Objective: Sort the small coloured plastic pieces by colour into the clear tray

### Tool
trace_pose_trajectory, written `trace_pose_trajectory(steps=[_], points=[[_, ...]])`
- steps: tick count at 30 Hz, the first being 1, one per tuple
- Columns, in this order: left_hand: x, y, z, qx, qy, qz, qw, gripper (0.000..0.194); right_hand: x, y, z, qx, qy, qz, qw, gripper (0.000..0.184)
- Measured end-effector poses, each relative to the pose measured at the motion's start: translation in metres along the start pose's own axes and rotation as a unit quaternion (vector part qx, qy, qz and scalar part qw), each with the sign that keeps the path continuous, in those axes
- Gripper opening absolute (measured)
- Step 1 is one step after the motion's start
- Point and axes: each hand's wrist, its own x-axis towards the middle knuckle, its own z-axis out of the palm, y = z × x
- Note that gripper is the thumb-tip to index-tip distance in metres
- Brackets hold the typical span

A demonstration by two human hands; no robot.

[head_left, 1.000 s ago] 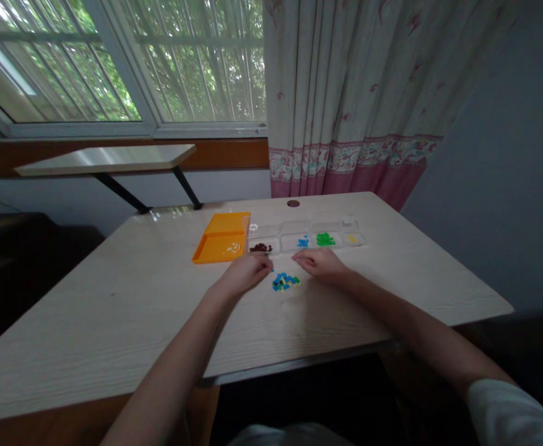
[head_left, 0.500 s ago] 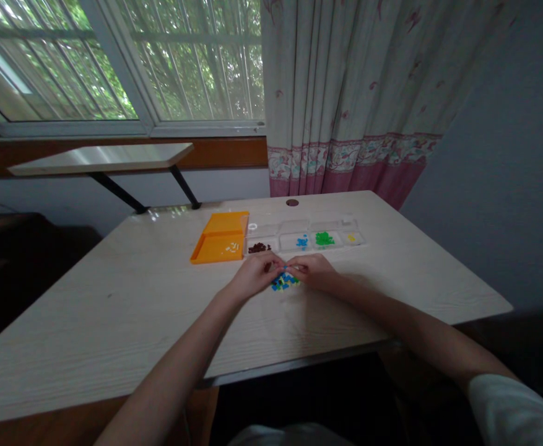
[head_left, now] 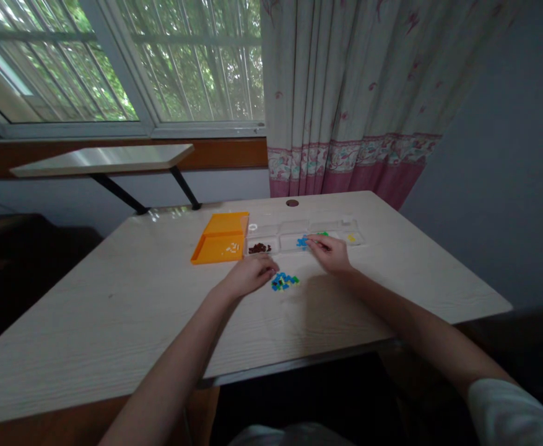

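Likely sorted for easy picking, blue pieces (head_left: pixel 302 242) sit in a clear tray (head_left: pixel 288 243) beyond the mixed cluster (head_left: pixel 284 282), the right hand (head_left: pixel 332 254) at them, the left hand (head_left: pixel 251 274) beside the cluster, though whether fingers grip anything I cannot tell.

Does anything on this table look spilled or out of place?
Nothing clearly stands out. The brown pieces and blue pieces sit in clear trays; the multicolored cluster lies on the tabletop near the left hand, but looks gathered rather than spilled.

Window (head_left: pixel 123 62): we see green leaves (head_left: pixel 225 80) outside
Curtain (head_left: pixel 345 93): floral, pink-hemmed
Wall (head_left: pixel 498 167): dim, bluish, on our right
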Motion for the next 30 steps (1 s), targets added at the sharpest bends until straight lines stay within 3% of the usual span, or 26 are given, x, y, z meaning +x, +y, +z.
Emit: trace_pose_trajectory(steps=[12,18,22,26,30], points=[[0.002,-0.001,0.005,-0.013,-0.009,0.021,1.0,0.019,0.002,0.011,-0.003,-0.056,-0.022,0.003,0.998,0.025],[0.002,-0.001,0.006,-0.016,-0.007,-0.001,1.0,0.017,0.012,0.027,-0.001,-0.145,-0.047,0.064,0.986,0.029],[0.002,0.001,0.007,-0.051,0.032,-0.019,0.998,0.018,0.013,0.026,-0.004,-0.16,-0.069,0.088,0.981,0.031],[0.005,0.003,0.008,-0.106,0.082,-0.031,0.991,0.02,0.006,0.015,-0.004,-0.138,-0.111,0.054,0.983,0.029],[0.007,0.007,0.01,-0.156,0.115,-0.054,0.98,0.021,-0.007,0.0,0.007,-0.117,-0.195,-0.032,0.973,0.026]])
